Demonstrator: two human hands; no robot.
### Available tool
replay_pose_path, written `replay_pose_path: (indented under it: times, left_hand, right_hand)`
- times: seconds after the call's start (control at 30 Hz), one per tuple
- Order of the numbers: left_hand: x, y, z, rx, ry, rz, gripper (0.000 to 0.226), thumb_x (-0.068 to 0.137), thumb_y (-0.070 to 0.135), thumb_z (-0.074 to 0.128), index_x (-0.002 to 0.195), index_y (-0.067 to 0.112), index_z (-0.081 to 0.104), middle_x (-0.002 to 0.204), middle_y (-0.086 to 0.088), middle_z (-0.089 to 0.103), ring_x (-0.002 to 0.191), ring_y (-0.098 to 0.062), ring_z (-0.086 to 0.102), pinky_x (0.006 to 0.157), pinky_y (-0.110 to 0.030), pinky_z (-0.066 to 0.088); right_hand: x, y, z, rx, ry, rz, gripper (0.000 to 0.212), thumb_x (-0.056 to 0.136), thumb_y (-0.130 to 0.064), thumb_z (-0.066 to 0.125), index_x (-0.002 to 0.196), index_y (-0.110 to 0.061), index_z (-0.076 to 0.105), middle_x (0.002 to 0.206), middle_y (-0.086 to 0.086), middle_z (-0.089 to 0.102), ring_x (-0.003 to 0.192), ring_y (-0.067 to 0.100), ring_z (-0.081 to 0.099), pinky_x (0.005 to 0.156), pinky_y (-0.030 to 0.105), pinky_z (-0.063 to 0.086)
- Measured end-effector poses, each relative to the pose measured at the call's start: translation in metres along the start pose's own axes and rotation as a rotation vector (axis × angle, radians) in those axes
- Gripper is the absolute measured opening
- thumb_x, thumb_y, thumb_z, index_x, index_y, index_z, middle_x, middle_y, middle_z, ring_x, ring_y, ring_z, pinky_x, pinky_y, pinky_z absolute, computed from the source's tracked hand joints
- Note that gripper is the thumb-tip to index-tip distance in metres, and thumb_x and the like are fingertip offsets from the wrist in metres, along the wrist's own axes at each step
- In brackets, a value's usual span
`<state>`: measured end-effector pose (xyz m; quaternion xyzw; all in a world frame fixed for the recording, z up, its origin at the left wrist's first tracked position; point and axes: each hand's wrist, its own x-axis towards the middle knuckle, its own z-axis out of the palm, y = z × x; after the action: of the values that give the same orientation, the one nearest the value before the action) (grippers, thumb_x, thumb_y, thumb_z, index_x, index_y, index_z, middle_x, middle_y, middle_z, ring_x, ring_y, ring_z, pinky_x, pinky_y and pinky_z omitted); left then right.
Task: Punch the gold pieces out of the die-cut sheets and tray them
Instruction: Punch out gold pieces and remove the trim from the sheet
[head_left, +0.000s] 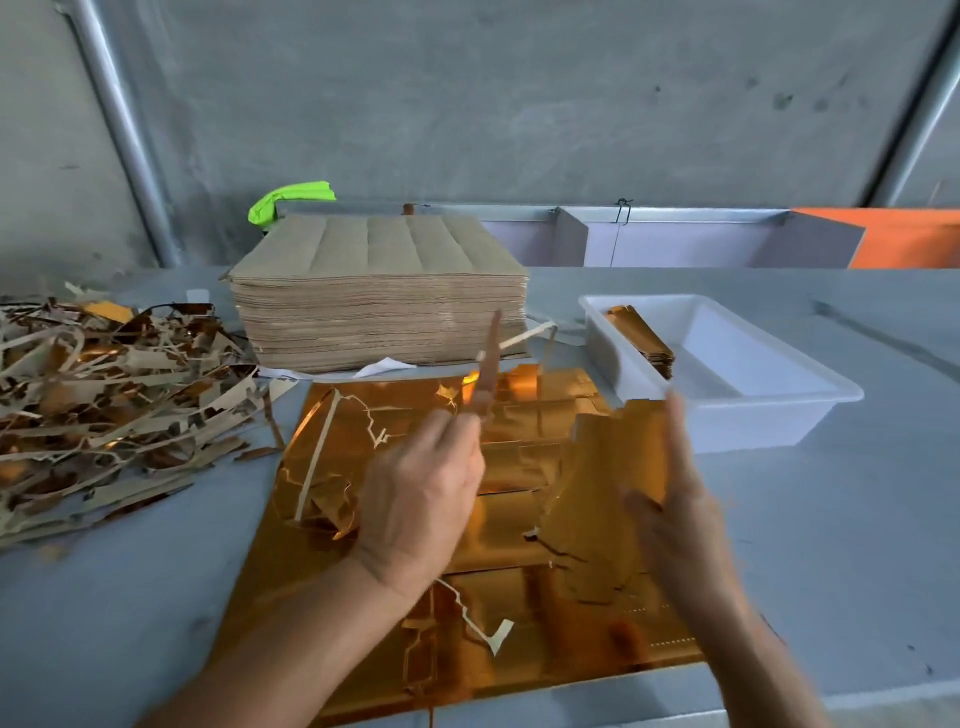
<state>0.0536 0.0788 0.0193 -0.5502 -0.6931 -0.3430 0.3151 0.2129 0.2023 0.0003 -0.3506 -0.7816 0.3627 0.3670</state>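
Observation:
A gold die-cut sheet (363, 613) lies flat on the table in front of me, torn in places. My left hand (421, 509) is over its middle and pinches a thin brown offcut strip (488, 364) that sticks up. My right hand (680, 519) holds a stack of punched gold pieces (608, 467) upright over the sheet's right part. A white tray (737, 410) at the right holds a small pile of gold pieces (644, 338) at its left end.
A tall stack of brown-backed sheets (379, 296) stands behind the gold sheet. A heap of offcut strips (104, 405) covers the table's left. A green object (291, 200) and an orange panel (904, 239) sit at the back by the grey wall.

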Motion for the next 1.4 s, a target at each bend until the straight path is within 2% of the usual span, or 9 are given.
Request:
replay_pose_path:
  times: [0.07, 0.17, 0.3, 0.4, 0.57, 0.77, 0.93, 1.2, 1.4]
  left_hand:
    - [-0.011, 0.016, 0.009, -0.015, -0.047, 0.079, 0.015, 0.088, 0.007, 0.057, 0.09, 0.0, 0.069, 0.074, -0.006, 0.063, 0.052, -0.012, 0.057, 0.043, -0.022, 0.051]
    - [-0.027, 0.039, 0.019, 0.016, -0.161, 0.198, 0.023, 0.093, 0.012, 0.05, 0.094, 0.003, 0.071, 0.08, -0.007, 0.064, 0.064, -0.015, 0.063, 0.054, -0.022, 0.055]
    - [-0.039, 0.054, 0.026, 0.037, -0.246, 0.294, 0.033, 0.097, 0.012, 0.041, 0.092, 0.009, 0.073, 0.075, -0.002, 0.06, 0.065, -0.013, 0.057, 0.058, -0.024, 0.053]
    - [-0.042, 0.052, 0.023, -0.02, -0.304, 0.306, 0.029, 0.093, 0.007, 0.044, 0.103, 0.008, 0.071, 0.082, -0.003, 0.063, 0.072, -0.014, 0.059, 0.063, -0.024, 0.055]
    - [-0.036, 0.021, 0.012, -0.088, -0.307, 0.214, 0.036, 0.071, -0.002, 0.062, 0.107, -0.001, 0.068, 0.086, -0.007, 0.068, 0.076, -0.015, 0.064, 0.063, -0.021, 0.057]
    - [-0.014, -0.009, 0.01, -0.213, -0.34, -0.354, 0.015, 0.088, -0.005, 0.056, 0.092, 0.005, 0.066, 0.091, 0.0, 0.061, 0.075, -0.001, 0.053, 0.062, -0.006, 0.044]
    - [0.001, 0.003, 0.022, -0.471, -0.681, -0.643, 0.042, 0.073, 0.069, 0.055, 0.081, 0.028, 0.057, 0.069, 0.016, 0.061, 0.059, 0.0, 0.053, 0.051, -0.013, 0.039]
    - [0.016, -0.02, 0.014, -0.736, -0.759, -0.954, 0.012, 0.081, 0.014, 0.071, 0.087, 0.019, 0.064, 0.073, 0.006, 0.063, 0.057, -0.004, 0.051, 0.047, -0.014, 0.038]
    - [0.03, -0.054, 0.009, -0.969, -0.408, -1.251, 0.009, 0.088, 0.007, 0.061, 0.097, 0.008, 0.062, 0.084, -0.008, 0.07, 0.049, -0.006, 0.05, 0.037, -0.015, 0.034]
  right_hand:
    - [0.0, -0.005, 0.016, -0.072, -0.043, 0.024, 0.056, 0.096, -0.001, 0.048, 0.143, -0.03, 0.041, 0.136, -0.016, 0.048, 0.124, 0.001, 0.046, 0.096, 0.025, 0.045]
    - [-0.002, -0.012, 0.025, 0.256, -0.084, 0.221, 0.029, 0.099, -0.011, 0.044, 0.103, -0.02, 0.071, 0.098, 0.0, 0.072, 0.085, 0.013, 0.065, 0.071, 0.021, 0.052]
    - [-0.005, -0.011, 0.023, 0.446, -0.115, 0.322, 0.041, 0.097, -0.042, 0.046, 0.074, -0.014, 0.066, 0.072, 0.002, 0.068, 0.067, 0.021, 0.062, 0.062, 0.027, 0.051]
    - [-0.004, -0.003, 0.023, 0.361, -0.047, 0.36, 0.032, 0.095, -0.019, 0.053, 0.063, -0.012, 0.054, 0.055, 0.0, 0.054, 0.056, 0.019, 0.05, 0.056, 0.035, 0.043]
    - [0.002, 0.0, 0.009, 0.353, 0.009, 0.452, 0.019, 0.1, -0.023, 0.045, 0.084, -0.021, 0.056, 0.083, 0.009, 0.065, 0.076, 0.027, 0.065, 0.067, 0.04, 0.055]
    - [0.001, -0.014, 0.009, 0.318, -0.065, 0.408, 0.019, 0.1, -0.03, 0.043, 0.085, -0.024, 0.052, 0.102, 0.017, 0.061, 0.094, 0.039, 0.061, 0.088, 0.059, 0.05]
    - [-0.001, -0.023, 0.016, 0.286, -0.109, 0.35, 0.02, 0.1, -0.027, 0.044, 0.082, -0.023, 0.054, 0.098, 0.018, 0.06, 0.093, 0.041, 0.06, 0.087, 0.06, 0.05]
    - [0.0, -0.018, 0.001, 0.227, -0.155, 0.34, 0.019, 0.099, -0.026, 0.044, 0.085, -0.021, 0.056, 0.102, 0.022, 0.061, 0.092, 0.037, 0.062, 0.089, 0.056, 0.051]
    - [-0.001, -0.014, -0.004, 0.219, -0.233, 0.331, 0.014, 0.1, -0.026, 0.042, 0.098, -0.028, 0.056, 0.105, 0.006, 0.064, 0.098, 0.027, 0.062, 0.088, 0.048, 0.053]
